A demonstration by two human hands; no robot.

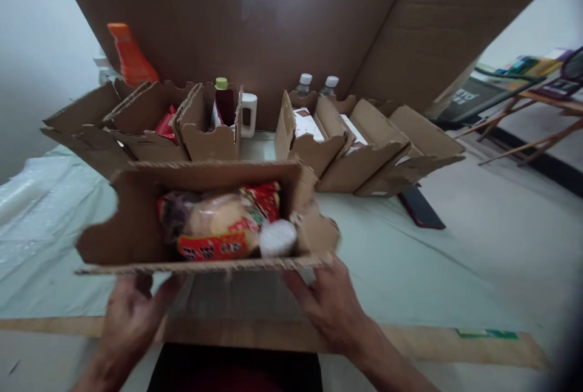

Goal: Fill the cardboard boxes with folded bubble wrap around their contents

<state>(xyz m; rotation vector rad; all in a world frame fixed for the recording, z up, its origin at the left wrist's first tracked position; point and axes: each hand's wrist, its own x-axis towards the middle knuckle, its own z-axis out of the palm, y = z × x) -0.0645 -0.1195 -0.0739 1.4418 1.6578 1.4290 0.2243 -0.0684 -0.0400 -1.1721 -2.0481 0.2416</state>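
Observation:
An open cardboard box (228, 168) lies lengthwise across the near middle, with its opening facing up toward me. Inside are clear and red food packages (218, 219) and a white round-topped item (277, 238) at the right. My left hand (136, 310) grips the lower left of the box, thumb and fingers at its near side. At the box's lower right, my right hand (330, 301) holds the near side too. Fingertips of both hands are partly hidden beneath the box.
Behind stand several cardboard boxes (212, 143) holding bottles and packs, with a white-handled container (248, 114) and an orange bottle (131, 55). A tall cardboard panel (273, 22) closes the back. Bubble wrap (39, 198) lies left; a dark flat object (421, 207) lies right.

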